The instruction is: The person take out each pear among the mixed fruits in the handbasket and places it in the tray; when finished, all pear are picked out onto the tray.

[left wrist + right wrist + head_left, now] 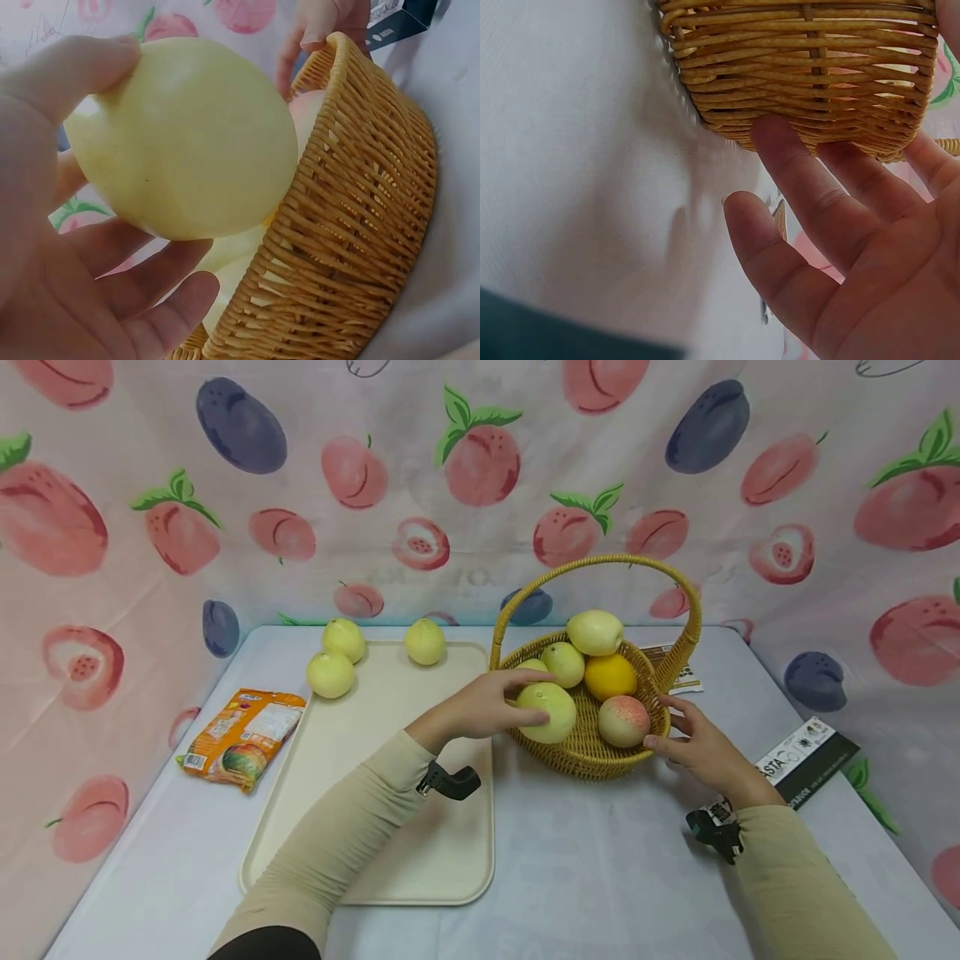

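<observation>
My left hand grips a round pale yellow-green fruit between thumb and fingers, over the left side of the wicker basket. In the left wrist view this yellow-green fruit sits beside the basket rim, the lower fingers spread below it. At the basket's right side my right hand holds the rim, thumb on top and fingers along the outer wall. Inside the basket lie a peach, an orange-yellow round fruit, a longer pale yellow fruit and a green-yellow fruit.
A cream tray lies left of the basket, with pale yellow-green fruits at its back edge. An orange snack bag is left of the tray. The basket's tall handle arches up. A black-and-white box lies at right.
</observation>
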### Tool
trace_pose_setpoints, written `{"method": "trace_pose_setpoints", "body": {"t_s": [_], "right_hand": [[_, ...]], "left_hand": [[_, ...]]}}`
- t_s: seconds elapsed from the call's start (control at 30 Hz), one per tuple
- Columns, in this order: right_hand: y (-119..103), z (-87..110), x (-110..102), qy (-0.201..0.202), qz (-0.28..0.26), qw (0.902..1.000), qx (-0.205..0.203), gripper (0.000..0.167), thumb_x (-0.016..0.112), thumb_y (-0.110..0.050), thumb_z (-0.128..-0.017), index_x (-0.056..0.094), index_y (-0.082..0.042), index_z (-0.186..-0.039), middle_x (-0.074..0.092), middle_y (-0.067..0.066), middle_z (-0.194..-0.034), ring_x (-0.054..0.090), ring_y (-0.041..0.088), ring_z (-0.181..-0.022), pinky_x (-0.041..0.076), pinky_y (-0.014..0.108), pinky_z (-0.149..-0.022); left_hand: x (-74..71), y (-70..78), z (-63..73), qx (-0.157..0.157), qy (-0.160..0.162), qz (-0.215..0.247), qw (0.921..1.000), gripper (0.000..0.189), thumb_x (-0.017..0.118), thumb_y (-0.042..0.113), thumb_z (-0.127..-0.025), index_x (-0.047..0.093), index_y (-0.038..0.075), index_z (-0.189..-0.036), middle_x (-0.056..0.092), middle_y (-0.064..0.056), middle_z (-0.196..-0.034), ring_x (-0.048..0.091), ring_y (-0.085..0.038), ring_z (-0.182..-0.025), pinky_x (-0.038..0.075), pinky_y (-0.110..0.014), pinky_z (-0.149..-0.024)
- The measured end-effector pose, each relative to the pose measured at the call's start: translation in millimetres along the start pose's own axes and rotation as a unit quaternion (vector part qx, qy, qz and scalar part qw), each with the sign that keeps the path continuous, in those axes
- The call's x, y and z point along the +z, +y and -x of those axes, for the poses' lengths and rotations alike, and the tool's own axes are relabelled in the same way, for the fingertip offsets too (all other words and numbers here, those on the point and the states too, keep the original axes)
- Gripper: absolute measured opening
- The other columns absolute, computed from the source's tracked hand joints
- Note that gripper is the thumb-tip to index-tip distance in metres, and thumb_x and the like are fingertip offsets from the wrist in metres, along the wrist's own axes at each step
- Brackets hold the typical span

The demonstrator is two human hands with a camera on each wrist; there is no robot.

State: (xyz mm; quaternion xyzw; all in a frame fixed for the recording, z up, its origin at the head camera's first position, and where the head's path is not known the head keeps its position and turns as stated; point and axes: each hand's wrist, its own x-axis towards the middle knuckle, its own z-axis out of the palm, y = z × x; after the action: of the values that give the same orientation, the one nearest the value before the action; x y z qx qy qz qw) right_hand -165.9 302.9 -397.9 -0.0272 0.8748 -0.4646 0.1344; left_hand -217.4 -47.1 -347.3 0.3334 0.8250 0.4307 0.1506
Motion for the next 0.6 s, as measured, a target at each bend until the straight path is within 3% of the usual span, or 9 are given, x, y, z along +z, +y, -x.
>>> {"method": "trace_pose_setpoints", "body": {"t_s": [0.37, 0.6], "right_hand": [[2.7, -0.2, 0.0, 0.001, -0.001, 1.0, 0.005, 0.094, 0.07, -0.04, -0.095, 0.01, -0.01, -0.161, 0.013, 0.04, -0.155, 0.023, 0.058, -0.139, 0.042, 0.064, -0.099], [2.9, 0.4, 0.3, 0.002, -0.002, 1.0, 0.0, 0.093, 0.07, -0.039, -0.095, 0.01, -0.01, -0.161, 0.013, 0.041, -0.155, 0.025, 0.058, -0.138, 0.043, 0.063, -0.098]], "left_hand": [[3.5, 3.8, 5.6, -0.014, -0.018, 0.0, 0.9997, 0.061, 0.067, 0.037, -0.095, 0.046, 0.025, -0.151, 0.055, -0.007, -0.135, 0.055, -0.019, -0.108, 0.046, -0.034, -0.091], [6.7, 7.4, 5.4, -0.002, -0.025, 0.003, 0.9997, 0.064, 0.069, 0.035, -0.094, 0.045, 0.022, -0.152, 0.054, -0.006, -0.134, 0.052, -0.019, -0.114, 0.044, -0.034, -0.097]]}}
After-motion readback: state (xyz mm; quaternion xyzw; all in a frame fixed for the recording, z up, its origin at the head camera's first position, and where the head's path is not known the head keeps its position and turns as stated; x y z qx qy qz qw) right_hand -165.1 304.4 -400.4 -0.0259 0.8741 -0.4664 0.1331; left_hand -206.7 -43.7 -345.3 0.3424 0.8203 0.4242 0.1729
